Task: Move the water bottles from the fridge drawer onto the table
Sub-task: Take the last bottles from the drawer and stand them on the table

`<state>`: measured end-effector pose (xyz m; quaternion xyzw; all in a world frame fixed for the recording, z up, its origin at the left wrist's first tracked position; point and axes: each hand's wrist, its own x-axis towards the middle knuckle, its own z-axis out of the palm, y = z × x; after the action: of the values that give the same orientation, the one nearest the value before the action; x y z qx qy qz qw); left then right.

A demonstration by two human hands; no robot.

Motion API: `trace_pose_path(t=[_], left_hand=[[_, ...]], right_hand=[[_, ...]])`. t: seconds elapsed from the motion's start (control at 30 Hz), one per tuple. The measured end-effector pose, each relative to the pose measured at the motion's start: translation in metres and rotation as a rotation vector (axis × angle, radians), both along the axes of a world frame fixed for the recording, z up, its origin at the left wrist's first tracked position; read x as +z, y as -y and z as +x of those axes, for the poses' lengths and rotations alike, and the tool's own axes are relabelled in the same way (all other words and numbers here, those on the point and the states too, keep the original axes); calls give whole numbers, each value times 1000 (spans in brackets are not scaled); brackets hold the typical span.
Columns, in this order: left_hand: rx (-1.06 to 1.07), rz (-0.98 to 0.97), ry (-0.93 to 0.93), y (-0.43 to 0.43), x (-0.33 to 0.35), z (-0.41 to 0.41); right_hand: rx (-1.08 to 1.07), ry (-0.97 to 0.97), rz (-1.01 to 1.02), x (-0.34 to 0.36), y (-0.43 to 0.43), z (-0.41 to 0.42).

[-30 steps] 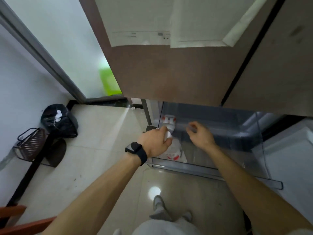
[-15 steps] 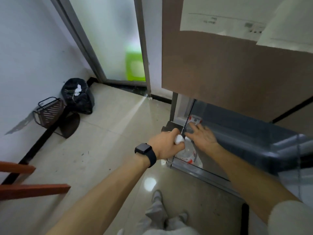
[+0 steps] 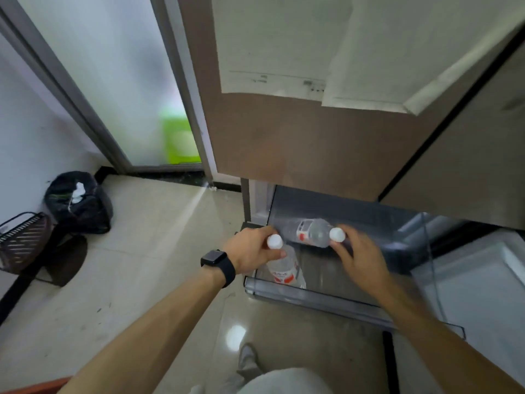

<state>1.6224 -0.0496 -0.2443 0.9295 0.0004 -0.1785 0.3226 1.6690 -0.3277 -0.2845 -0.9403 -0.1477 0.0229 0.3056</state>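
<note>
Pale trousers and a grey shoe fill the bottom edge, standing on a glossy tiled floor. Both bare forearms stretch forward from there, the left one wearing a black watch.

The left hand has its fingers wrapped round the neck of the near bottle, just under the white cap. This bottle is clear with a red and white label. It stands roughly upright in the front left corner of the drawer, cap toward the camera.

The right hand is blurred. Its fingers look curled on the neck of the far bottle, right at the white cap. That bottle lies on its side toward the back left of the drawer, cap pointing right, with the same kind of label. I cannot tell if it rests on the drawer bottom or is lifted off it.

The drawer is clear plastic and pulled out at the foot of the fridge, whose brown door rises above it with white papers stuck on.

Off to the left, against the wall, sit a dark wire basket and, just behind it, a full black bag. Beyond them is a frosted glass door with a green shape showing through it
</note>
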Motion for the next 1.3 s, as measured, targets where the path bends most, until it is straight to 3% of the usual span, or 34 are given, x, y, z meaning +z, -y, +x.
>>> trace_pose_path(t=[0.17,0.3,0.43,0.63,0.77,1.07,1.3], left_hand=[[-118,26,99,51,9,19],[-247,153,169,74,16,31],[-170,143,214,76,11,43],[-41,-107,188,84,-13,43],[-119,-206,86,97,-24,44],[-201,-14,95,127,-35,60],[-11,-90,98,123,-28,42]], right_hand=[[-258,-162,250,14,26,-41],[-300,-143,192,21,42,-45],[-276,-151,95,22,47,-43],[-313,-233,330,15,33,-36],[-286,-374,383,-7,27,-31],[-265,-359,292,-12,33,-21],[-236,-347,240,-15,26,-17]])
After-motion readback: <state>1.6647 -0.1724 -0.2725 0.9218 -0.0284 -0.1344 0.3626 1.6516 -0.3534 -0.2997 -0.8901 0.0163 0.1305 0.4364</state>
